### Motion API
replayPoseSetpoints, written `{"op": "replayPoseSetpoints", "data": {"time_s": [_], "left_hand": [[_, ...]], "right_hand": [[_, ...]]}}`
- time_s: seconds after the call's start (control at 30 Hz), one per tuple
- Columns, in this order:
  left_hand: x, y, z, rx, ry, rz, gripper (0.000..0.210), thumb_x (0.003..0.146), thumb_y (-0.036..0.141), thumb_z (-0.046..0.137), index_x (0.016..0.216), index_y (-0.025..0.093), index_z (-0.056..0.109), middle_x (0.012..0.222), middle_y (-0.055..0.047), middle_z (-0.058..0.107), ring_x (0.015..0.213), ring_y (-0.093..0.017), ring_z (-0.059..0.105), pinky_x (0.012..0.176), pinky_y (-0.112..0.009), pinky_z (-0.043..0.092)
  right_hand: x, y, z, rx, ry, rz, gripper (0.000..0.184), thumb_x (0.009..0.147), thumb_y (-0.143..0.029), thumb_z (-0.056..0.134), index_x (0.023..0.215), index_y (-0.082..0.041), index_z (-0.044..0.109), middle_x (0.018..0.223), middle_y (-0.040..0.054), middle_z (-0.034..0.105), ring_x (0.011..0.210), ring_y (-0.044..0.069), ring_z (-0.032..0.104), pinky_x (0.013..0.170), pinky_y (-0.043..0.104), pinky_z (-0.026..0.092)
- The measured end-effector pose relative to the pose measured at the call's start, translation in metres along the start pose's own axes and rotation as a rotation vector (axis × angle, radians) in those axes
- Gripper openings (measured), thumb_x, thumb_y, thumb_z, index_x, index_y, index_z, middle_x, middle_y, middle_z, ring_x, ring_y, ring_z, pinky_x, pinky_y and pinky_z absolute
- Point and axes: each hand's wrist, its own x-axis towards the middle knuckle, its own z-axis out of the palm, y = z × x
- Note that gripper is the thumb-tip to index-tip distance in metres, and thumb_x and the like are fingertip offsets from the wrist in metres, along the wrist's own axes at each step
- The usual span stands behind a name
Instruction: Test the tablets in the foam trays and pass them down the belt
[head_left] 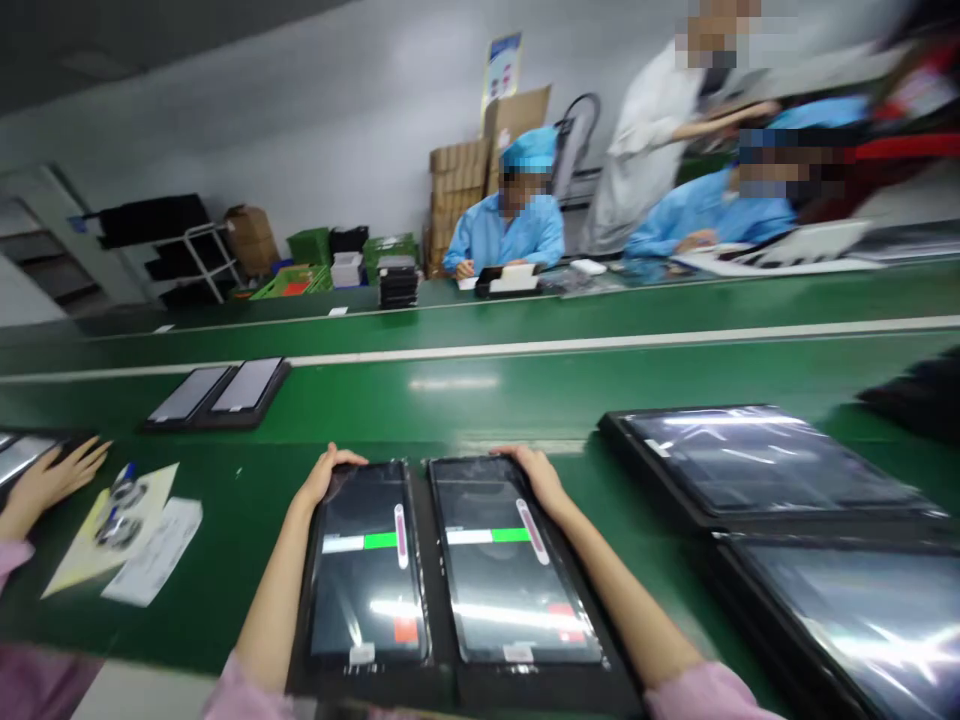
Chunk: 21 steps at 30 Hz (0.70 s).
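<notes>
Two tablets, the left tablet (360,600) and the right tablet (499,580), lie side by side in a black foam tray (442,640) right in front of me. Both screens are lit, with a white and green bar, a slider-like strip and a red square. My left hand (324,475) is closed around the tray's far left corner, some fingers hidden behind the edge. At the far right corner, my right hand (538,478) grips the tray in the same way, its fingertips over the far edge.
To the right lie larger black trays with tablets (780,460). Another tray with two tablets (247,385) sits farther back left. A co-worker's hand (60,480) rests at the left, beside papers (154,550) and small round parts. People in blue work across the green bench (525,390).
</notes>
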Motion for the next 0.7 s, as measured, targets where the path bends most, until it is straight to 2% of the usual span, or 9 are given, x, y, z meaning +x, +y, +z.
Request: {"op": "replayPoseSetpoints", "data": {"time_s": [0.1, 0.2, 0.4, 0.57, 0.7], "left_hand": [[-0.002, -0.004, -0.002, 0.017, -0.024, 0.05, 0.092, 0.089, 0.084, 0.018, 0.089, 0.017, 0.082, 0.099, -0.013, 0.077, 0.103, -0.035, 0.067, 0.105, -0.048, 0.046], [0.003, -0.012, -0.005, 0.035, -0.022, 0.051, 0.089, 0.087, 0.086, 0.02, 0.09, 0.023, 0.083, 0.103, -0.011, 0.076, 0.106, -0.036, 0.065, 0.107, -0.05, 0.045], [0.007, -0.021, -0.009, 0.025, -0.127, 0.046, 0.092, 0.082, 0.09, 0.023, 0.091, 0.022, 0.084, 0.095, -0.011, 0.072, 0.094, -0.033, 0.066, 0.103, -0.052, 0.049], [0.003, -0.024, -0.007, 0.06, -0.016, 0.033, 0.092, 0.081, 0.092, 0.02, 0.088, 0.026, 0.084, 0.107, -0.01, 0.075, 0.109, -0.036, 0.065, 0.112, -0.053, 0.043], [0.003, -0.021, -0.006, 0.073, 0.026, -0.018, 0.094, 0.075, 0.096, 0.02, 0.085, 0.028, 0.083, 0.105, -0.008, 0.077, 0.111, -0.039, 0.066, 0.112, -0.054, 0.044]], "right_hand": [[-0.002, -0.006, -0.004, 0.028, -0.062, 0.001, 0.065, 0.099, -0.055, 0.016, 0.108, -0.029, 0.075, 0.117, 0.0041, 0.073, 0.103, 0.029, 0.062, 0.098, 0.051, 0.045], [-0.002, -0.006, -0.003, 0.043, -0.065, -0.006, 0.064, 0.1, -0.057, 0.016, 0.104, -0.029, 0.074, 0.114, 0.0033, 0.073, 0.102, 0.027, 0.061, 0.098, 0.05, 0.043], [-0.003, -0.003, -0.001, 0.07, -0.043, -0.017, 0.069, 0.101, -0.064, 0.016, 0.096, -0.028, 0.074, 0.103, 0.0033, 0.074, 0.091, 0.025, 0.058, 0.096, 0.048, 0.04], [-0.005, -0.005, -0.001, 0.078, -0.039, 0.005, 0.073, 0.102, -0.065, 0.013, 0.097, -0.028, 0.075, 0.103, 0.0029, 0.074, 0.09, 0.025, 0.056, 0.095, 0.046, 0.039], [-0.005, -0.006, -0.001, 0.104, -0.031, -0.004, 0.072, 0.103, -0.061, 0.012, 0.096, -0.028, 0.075, 0.103, 0.0027, 0.074, 0.091, 0.025, 0.057, 0.097, 0.048, 0.038]]}}
